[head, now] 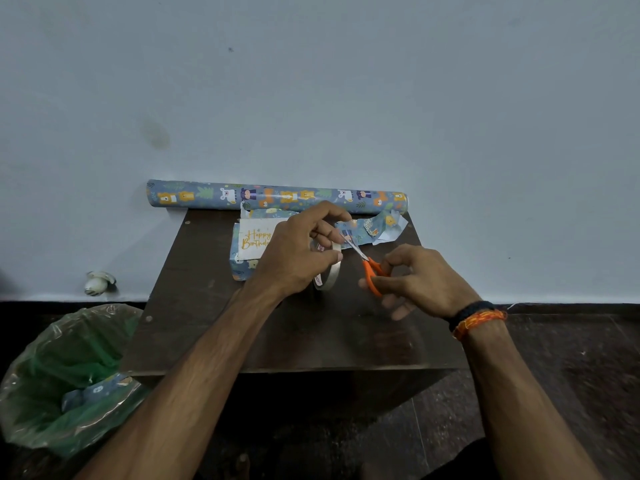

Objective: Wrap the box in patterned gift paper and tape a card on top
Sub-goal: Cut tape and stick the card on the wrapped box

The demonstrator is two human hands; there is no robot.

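Note:
A box wrapped in blue animal-patterned paper (240, 268) lies on the dark wooden table (207, 306), partly hidden by my left hand. On top of it sits a white "Happy Birthday" card (254, 240). My left hand (298, 252) grips a roll of clear tape (329, 271) held upright above the table, fingers pinching a pulled strip. My right hand (415, 280) grips orange-handled scissors (370, 268), blades pointing up-left at the tape strip near my left fingers.
A roll of the same gift paper (277, 195) lies along the table's far edge against the wall. A paper offcut (377, 228) lies at the back right. A green-lined bin (65, 375) with paper scraps stands on the floor at left.

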